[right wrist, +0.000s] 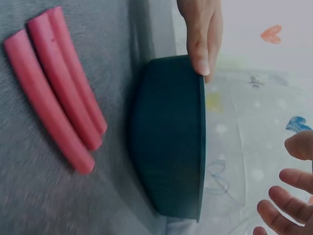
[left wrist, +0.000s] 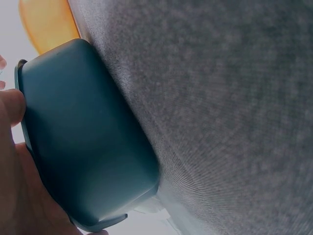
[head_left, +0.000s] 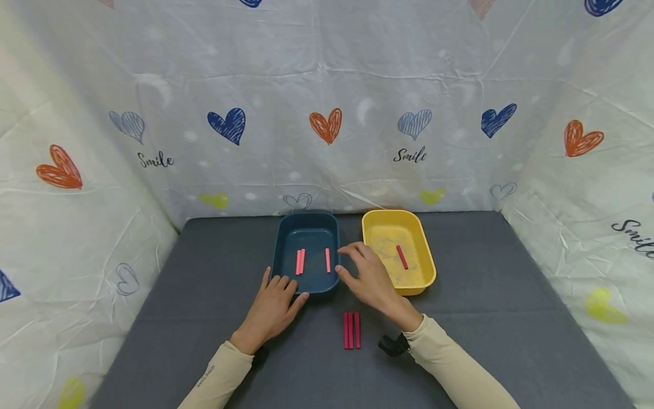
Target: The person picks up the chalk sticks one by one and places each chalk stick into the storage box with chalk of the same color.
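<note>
My left hand (head_left: pixel 273 307) grips the near left corner of a dark blue tray (head_left: pixel 282 238), fingers over its rim and thumb along the near edge. In the left wrist view the thumb is at the rim. My right hand (head_left: pixel 370 275) is at the tray's right rim, thumb and index finger spread with nothing between them. Inside the blue tray lie two light pink sticks (head_left: pixel 300 262) side by side and another pink stick (head_left: pixel 328 260) near the right wall. Three dark red sticks (head_left: pixel 351 330) lie in a row on the table, below my right hand.
A yellow tray (head_left: pixel 424 250) stands right of the blue one, partly behind my right hand, with one dark red stick (head_left: pixel 402 257) in it. Grey cloth covers the table (head_left: pixel 490 318). A printed curtain (head_left: pixel 276 165) hangs behind and at both sides.
</note>
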Motion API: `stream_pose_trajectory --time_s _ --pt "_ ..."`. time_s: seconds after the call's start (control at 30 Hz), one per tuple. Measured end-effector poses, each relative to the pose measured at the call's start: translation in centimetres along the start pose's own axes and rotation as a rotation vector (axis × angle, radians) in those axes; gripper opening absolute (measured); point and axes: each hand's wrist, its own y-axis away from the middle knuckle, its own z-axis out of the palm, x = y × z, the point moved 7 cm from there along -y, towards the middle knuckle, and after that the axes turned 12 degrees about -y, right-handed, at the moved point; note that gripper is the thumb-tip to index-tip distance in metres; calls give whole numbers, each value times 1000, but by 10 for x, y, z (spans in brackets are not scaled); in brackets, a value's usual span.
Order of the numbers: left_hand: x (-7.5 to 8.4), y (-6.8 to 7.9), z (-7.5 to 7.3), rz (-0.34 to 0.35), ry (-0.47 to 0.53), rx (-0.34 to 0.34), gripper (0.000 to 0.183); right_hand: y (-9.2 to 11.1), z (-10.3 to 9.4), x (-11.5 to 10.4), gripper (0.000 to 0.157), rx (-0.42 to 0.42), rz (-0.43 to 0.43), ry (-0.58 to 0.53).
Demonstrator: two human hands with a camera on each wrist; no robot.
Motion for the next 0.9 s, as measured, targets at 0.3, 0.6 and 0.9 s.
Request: stream_pose_trajectory --time_s 0.3,0.6,0.9 --pt "-1 1 1 -1 6 -7 39 15 -18 12 33 23 -18 100" --pt "-1 2 -1 8 14 19 37 30 -34 26 29 51 -102 203" --pt "0 2 -2 7 14 17 37 47 -46 41 35 22 -107 267"
